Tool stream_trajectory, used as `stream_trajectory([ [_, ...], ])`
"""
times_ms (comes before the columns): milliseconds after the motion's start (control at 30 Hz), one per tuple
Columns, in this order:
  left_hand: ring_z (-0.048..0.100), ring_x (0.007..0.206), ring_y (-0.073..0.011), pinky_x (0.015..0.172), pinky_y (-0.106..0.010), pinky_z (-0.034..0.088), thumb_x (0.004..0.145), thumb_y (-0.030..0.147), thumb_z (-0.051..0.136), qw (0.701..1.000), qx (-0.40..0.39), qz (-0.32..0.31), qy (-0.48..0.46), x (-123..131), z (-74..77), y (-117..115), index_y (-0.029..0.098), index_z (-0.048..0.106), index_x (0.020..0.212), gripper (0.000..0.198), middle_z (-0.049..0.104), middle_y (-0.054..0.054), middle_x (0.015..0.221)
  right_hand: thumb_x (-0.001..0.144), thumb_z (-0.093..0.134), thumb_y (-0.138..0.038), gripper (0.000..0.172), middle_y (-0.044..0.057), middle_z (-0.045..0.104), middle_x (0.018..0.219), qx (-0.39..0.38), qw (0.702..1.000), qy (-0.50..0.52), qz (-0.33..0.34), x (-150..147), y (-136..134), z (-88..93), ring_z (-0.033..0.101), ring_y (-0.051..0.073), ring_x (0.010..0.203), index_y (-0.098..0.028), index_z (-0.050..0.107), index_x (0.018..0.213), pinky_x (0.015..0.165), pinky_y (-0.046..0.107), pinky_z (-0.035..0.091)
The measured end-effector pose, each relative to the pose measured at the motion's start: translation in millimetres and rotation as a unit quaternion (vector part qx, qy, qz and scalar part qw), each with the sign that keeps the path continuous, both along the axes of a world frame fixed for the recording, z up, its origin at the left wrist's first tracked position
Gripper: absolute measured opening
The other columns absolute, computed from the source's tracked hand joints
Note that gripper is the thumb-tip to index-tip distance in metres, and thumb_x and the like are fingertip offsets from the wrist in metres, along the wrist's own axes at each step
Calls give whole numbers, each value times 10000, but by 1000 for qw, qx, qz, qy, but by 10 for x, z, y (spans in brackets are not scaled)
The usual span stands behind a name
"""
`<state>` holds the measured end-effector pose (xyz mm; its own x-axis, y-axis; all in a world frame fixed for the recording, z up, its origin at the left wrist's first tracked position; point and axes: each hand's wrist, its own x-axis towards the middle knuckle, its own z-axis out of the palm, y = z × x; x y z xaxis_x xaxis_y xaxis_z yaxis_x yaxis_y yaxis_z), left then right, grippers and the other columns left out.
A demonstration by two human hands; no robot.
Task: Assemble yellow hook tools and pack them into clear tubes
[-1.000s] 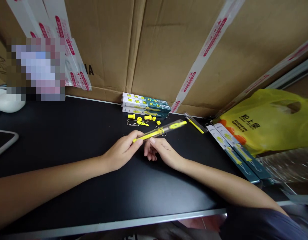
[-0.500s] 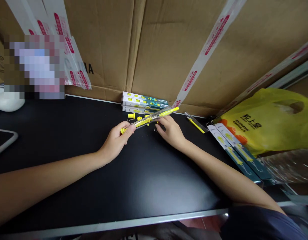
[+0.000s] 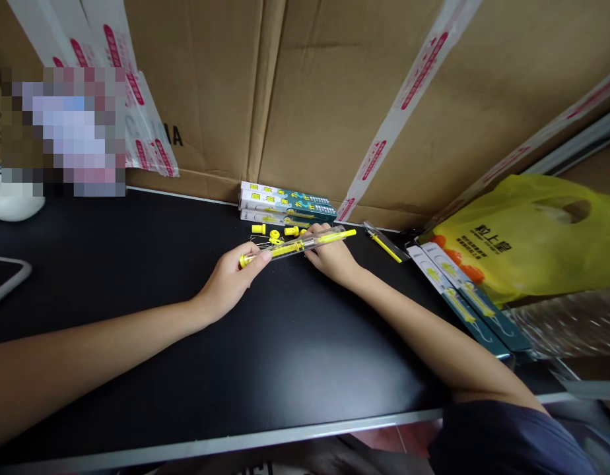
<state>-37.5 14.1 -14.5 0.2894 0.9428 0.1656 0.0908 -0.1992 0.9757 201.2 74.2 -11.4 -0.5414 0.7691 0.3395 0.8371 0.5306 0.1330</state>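
Observation:
My left hand (image 3: 236,274) is closed around the yellow-capped end of a clear tubular spring scale (image 3: 290,248). The tube tilts up slightly to the right, with a spring and yellow rod inside; the rod juts from its far end. Behind the tube, my right hand (image 3: 332,254) has its fingers curled in, close to some small yellow parts; the tube partly covers the fingertips, so what they grip is hidden. On the black table lie a yellow cap (image 3: 258,229), another yellow cap (image 3: 291,231), yellow rings (image 3: 274,235) and thin wire hooks (image 3: 255,241).
Stacked spring scale boxes (image 3: 288,204) lie against the cardboard (image 3: 206,86) at the back. On the right are another tube with a yellow rod (image 3: 384,244), two more boxes (image 3: 458,297) and a yellow plastic bag (image 3: 537,244). A white-edged device (image 3: 8,277) lies at the left.
The spring scale's right end has dipped to a flatter angle. My right hand has shifted slightly left and up, its fingers now curled behind the tube. More yellow parts show.

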Motion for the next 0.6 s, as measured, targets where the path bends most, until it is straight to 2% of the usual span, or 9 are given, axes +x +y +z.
stream_trajectory([
  [233,348,475,-83,492,-225,347,888,490,498,999,11,23,-31,7,-38,33,190,475,712,348,335,73,523,879,543,-193,184,134,645,1090,-30,996,76,40,72,8,-8,572,278,1020,-158,634,1035,899,435,466],
  [433,336,451,-80,475,-220,350,887,472,505,998,10,30,-50,14,-64,53,193,484,706,333,335,77,494,853,579,-169,140,126,651,1024,-43,997,66,4,53,-57,70,587,266,975,-158,632,982,839,392,498],
  [600,344,443,-79,476,-220,353,885,467,507,999,12,29,-44,16,-60,50,191,485,702,332,337,78,490,852,560,-141,112,107,654,1010,-65,996,63,7,44,-60,27,594,255,975,-184,635,923,818,377,503],
])
